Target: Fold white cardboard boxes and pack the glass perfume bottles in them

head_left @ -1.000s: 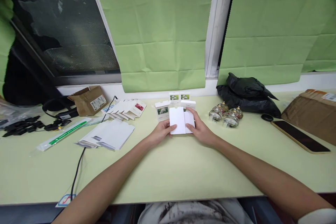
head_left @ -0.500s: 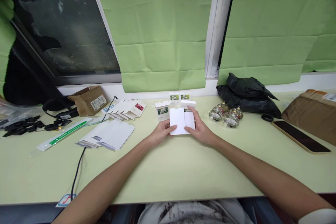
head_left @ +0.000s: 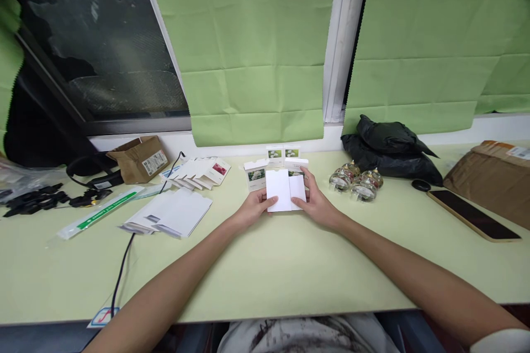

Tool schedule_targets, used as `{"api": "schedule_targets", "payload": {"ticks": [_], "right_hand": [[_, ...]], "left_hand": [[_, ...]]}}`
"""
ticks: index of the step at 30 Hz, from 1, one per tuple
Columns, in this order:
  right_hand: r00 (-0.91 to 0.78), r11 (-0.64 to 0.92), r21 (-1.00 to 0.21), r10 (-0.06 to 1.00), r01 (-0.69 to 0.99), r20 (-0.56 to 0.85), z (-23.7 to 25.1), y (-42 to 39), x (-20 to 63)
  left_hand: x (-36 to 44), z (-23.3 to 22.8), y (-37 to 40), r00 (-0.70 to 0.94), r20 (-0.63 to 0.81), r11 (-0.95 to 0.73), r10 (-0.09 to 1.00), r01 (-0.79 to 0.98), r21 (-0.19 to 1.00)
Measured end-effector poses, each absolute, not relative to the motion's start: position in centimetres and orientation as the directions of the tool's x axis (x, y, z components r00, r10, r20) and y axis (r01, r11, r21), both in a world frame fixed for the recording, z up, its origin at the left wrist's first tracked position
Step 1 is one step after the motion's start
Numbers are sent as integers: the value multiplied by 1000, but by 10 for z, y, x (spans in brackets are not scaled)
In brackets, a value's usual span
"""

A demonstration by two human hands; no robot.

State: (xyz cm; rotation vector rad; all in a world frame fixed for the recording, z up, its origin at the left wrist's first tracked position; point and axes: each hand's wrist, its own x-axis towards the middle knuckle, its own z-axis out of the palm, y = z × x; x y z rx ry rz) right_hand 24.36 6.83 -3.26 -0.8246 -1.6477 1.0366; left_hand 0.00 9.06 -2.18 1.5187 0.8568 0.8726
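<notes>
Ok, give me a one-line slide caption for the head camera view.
Both hands, left hand and right hand, hold a white flattened carton over the pale green table, small printed boxes just behind.

White flat carton [head_left: 285,191], pale green table [head_left: 265,270], green paper blinds [head_left: 252,49], black bag [head_left: 389,149], brown parcel [head_left: 492,176].

Bare bench [head_left: 281,270] lies open in front of both hands, while small boxes [head_left: 273,162] crowd just behind them, glass bottles [head_left: 356,182] stand near on the right, and flat cartons [head_left: 169,215] with a black cable [head_left: 124,256] block the left.
</notes>
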Motion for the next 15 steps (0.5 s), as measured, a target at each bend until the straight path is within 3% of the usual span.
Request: {"api": "schedule_targets", "payload": {"ticks": [15], "right_hand": [[-273,408,-911,885,63,378,-42,79,247]], "left_hand": [[0,-21,91,496,78,-118,865,50,992]]}}
